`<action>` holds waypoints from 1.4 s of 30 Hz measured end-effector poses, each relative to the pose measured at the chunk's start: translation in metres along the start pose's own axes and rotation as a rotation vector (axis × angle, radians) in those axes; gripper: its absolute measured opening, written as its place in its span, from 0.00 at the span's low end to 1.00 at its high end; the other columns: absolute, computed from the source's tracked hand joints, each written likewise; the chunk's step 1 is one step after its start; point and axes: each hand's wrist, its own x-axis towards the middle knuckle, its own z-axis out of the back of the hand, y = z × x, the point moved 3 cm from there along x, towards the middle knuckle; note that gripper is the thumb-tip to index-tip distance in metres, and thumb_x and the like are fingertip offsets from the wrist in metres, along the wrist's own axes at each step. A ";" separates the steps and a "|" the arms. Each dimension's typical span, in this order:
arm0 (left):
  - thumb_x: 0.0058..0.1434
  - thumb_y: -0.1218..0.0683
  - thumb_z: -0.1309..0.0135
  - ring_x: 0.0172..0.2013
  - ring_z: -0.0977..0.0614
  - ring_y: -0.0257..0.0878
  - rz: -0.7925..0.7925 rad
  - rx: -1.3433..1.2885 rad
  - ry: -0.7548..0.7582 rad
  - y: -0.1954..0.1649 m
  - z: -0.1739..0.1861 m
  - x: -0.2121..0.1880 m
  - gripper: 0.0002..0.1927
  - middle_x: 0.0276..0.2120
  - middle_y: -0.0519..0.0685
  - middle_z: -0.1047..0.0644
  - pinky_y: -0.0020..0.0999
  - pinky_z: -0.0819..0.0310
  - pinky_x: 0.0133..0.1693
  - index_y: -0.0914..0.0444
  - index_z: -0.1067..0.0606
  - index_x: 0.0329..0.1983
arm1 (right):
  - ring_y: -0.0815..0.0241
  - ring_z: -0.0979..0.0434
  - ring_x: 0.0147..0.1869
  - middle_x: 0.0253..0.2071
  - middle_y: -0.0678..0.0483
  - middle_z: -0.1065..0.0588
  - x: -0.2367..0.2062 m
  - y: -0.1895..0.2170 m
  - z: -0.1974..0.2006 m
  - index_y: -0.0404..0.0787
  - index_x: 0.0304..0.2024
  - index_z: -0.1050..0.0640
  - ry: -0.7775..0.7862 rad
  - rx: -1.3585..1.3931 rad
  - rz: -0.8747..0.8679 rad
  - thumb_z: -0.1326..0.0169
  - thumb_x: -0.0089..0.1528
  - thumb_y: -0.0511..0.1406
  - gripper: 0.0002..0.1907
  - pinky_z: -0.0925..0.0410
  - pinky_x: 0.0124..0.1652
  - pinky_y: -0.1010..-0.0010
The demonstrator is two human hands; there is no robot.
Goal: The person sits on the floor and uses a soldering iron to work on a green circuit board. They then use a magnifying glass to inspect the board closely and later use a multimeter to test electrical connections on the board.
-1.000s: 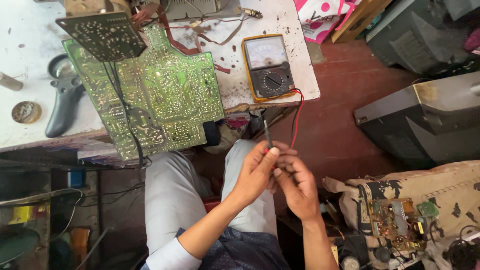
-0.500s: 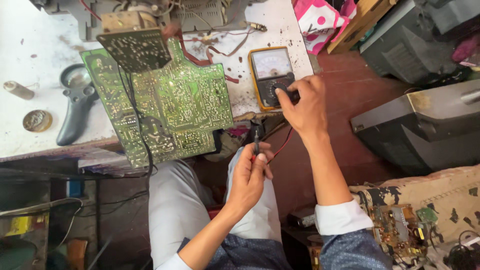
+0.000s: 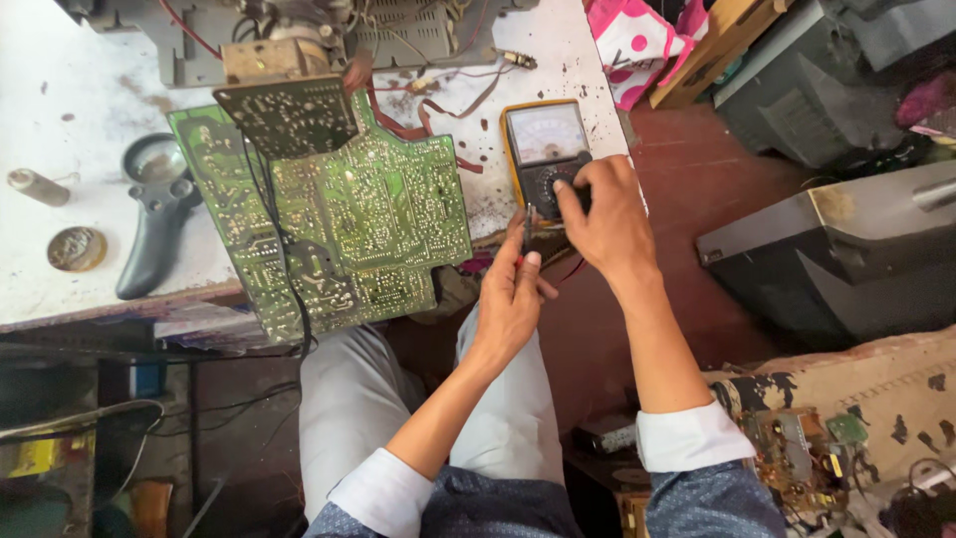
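Both hands are occupied: the multimeter (image 3: 546, 154), lying lengthwise ahead, is pinched at its dial by the right hand (image 3: 605, 214); the probes (image 3: 528, 229) are gripped upright beside it by the left hand (image 3: 510, 299).

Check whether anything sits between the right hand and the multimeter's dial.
Nothing visible does. The right hand is already on the multimeter, fingertips on its dial. The left hand holds the probes just below, beside the green circuit board, not in the way.

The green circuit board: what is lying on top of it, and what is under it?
A smaller dark board overlaps the top corner of the green circuit board, and a black cable crosses it. Beneath is the white table; anything else underneath is covered.
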 end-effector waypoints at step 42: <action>0.72 0.61 0.61 0.46 0.18 0.45 0.346 -0.581 0.028 -0.001 0.056 -0.114 0.15 0.53 0.57 0.23 0.39 0.22 0.51 0.67 0.32 0.60 | 0.65 0.22 0.32 0.39 0.46 0.20 -0.155 0.046 0.070 0.36 0.50 0.24 0.004 1.044 -0.379 0.49 0.74 0.32 0.06 0.31 0.30 0.78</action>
